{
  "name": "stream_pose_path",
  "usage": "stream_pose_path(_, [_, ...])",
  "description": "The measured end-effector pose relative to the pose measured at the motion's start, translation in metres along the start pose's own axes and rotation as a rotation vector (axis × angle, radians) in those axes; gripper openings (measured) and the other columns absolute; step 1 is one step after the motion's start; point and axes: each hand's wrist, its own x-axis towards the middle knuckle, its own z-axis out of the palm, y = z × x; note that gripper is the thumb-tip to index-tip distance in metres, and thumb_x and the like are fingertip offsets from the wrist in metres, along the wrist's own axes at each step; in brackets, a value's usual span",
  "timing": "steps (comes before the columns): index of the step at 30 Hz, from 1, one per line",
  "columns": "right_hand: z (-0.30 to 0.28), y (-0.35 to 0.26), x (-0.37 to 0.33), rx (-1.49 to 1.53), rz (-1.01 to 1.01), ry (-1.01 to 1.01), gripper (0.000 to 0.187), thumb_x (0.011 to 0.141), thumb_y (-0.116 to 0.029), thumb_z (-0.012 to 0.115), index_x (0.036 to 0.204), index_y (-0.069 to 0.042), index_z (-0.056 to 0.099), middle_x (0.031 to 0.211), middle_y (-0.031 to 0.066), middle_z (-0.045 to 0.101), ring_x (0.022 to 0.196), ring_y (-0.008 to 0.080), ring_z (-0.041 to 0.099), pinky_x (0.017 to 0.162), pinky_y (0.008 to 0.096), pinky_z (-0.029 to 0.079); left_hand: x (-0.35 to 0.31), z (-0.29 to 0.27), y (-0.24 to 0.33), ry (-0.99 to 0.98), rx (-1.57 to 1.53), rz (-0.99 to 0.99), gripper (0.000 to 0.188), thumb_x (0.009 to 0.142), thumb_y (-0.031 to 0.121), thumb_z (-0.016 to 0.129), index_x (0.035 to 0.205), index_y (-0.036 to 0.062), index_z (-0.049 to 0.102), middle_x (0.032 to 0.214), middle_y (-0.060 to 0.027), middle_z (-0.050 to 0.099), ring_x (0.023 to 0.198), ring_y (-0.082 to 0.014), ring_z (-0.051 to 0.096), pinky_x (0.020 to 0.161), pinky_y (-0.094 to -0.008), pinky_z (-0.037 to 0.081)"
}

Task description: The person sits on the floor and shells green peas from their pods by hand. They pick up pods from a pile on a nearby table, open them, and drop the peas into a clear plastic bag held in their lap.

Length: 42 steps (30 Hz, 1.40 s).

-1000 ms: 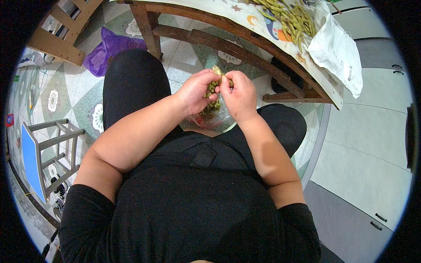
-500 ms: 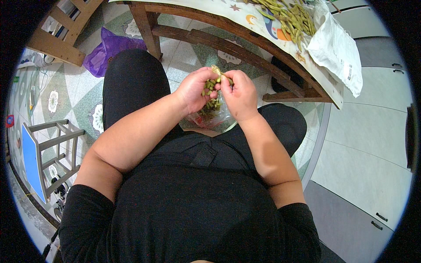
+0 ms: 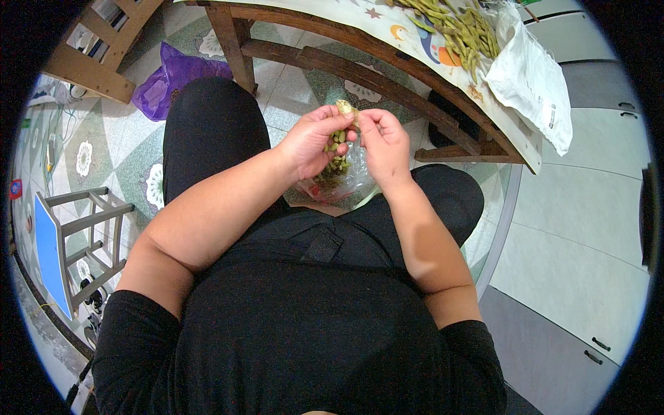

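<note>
My left hand (image 3: 311, 144) pinches a pale yellow-green bean pod (image 3: 345, 107) between thumb and forefinger, its split end sticking up. Several shelled green beans (image 3: 337, 137) show under its curled fingers. Closed on the other end of the same pod are the fingers of my right hand (image 3: 384, 145), touching the left fingertips. Below both hands, between my thighs, a clear plastic bag (image 3: 356, 181) lies open with green beans or pods in it; the hands hide part of it.
A wooden table (image 3: 332, 28) ahead carries a heap of bean pods (image 3: 470, 34) and a white woven sack (image 3: 529, 76). On the floor at left are a purple plastic bag (image 3: 166, 79) and a tipped stool with a blue seat (image 3: 54, 252). Pale cabinets (image 3: 574, 221) stand at right.
The pod has tilted up, showing more of its pale split end. My right hand has shifted slightly, its fingers now curled against the pod.
</note>
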Motion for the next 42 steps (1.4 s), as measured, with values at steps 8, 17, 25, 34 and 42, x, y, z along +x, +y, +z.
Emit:
stream_pose_path(8, [-0.005, -0.011, 0.003, 0.121, 0.255, -0.113, 0.016, 0.082, -0.016, 0.052, 0.088, -0.001, 0.055, 0.068, 0.0026, 0.056, 0.054, 0.0058, 0.048, 0.047, 0.0174, 0.038, 0.006, -0.007, 0.004, 0.024, 0.12, 0.152, 0.013, 0.08, 0.02, 0.055, 0.083, 0.0095, 0.048, 0.066, 0.0031, 0.046, 0.056, -0.0043, 0.041, 0.043, -0.0156, 0.028])
stream_pose_path(17, [-0.007, -0.012, -0.002, 0.273, 0.294, -0.133, 0.013, 0.082, -0.016, 0.052, 0.083, -0.003, 0.053, 0.068, 0.0039, 0.057, 0.055, 0.0077, 0.049, 0.049, 0.0185, 0.038, 0.002, -0.009, 0.004, -0.057, 0.049, 0.029, 0.011, 0.078, 0.013, 0.058, 0.08, 0.0054, 0.051, 0.064, 0.001, 0.049, 0.052, -0.0042, 0.041, 0.042, -0.0147, 0.027])
stream_pose_path(25, [0.0, -0.002, -0.006, 0.239, 0.201, -0.01, 0.012, 0.083, -0.016, 0.05, 0.08, -0.005, 0.054, 0.067, 0.0019, 0.056, 0.054, 0.0061, 0.048, 0.048, 0.0183, 0.038, 0.001, -0.002, -0.003, 0.006, -0.105, 0.003, 0.01, 0.081, 0.013, 0.054, 0.078, 0.0042, 0.049, 0.066, -0.0009, 0.049, 0.052, -0.0044, 0.04, 0.04, -0.0147, 0.028])
stream_pose_path(34, [0.005, 0.011, -0.003, -0.08, -0.18, 0.024, 0.006, 0.082, -0.005, 0.049, 0.084, -0.001, 0.052, 0.07, 0.003, 0.056, 0.061, 0.0079, 0.051, 0.056, 0.0209, 0.043, 0.003, -0.011, -0.005, -0.024, -0.076, -0.067, 0.01, 0.083, 0.014, 0.049, 0.083, 0.0035, 0.049, 0.07, -0.001, 0.05, 0.054, -0.0044, 0.041, 0.038, -0.0141, 0.029])
stream_pose_path(42, [0.001, 0.007, 0.001, -0.19, -0.173, -0.002, 0.007, 0.08, -0.004, 0.049, 0.087, -0.001, 0.05, 0.07, 0.0057, 0.056, 0.06, 0.0102, 0.054, 0.055, 0.0234, 0.044, 0.0, -0.007, -0.004, 0.007, 0.001, -0.055, 0.01, 0.082, 0.011, 0.049, 0.085, 0.0025, 0.05, 0.073, -0.0025, 0.053, 0.059, -0.0059, 0.046, 0.041, -0.0149, 0.031])
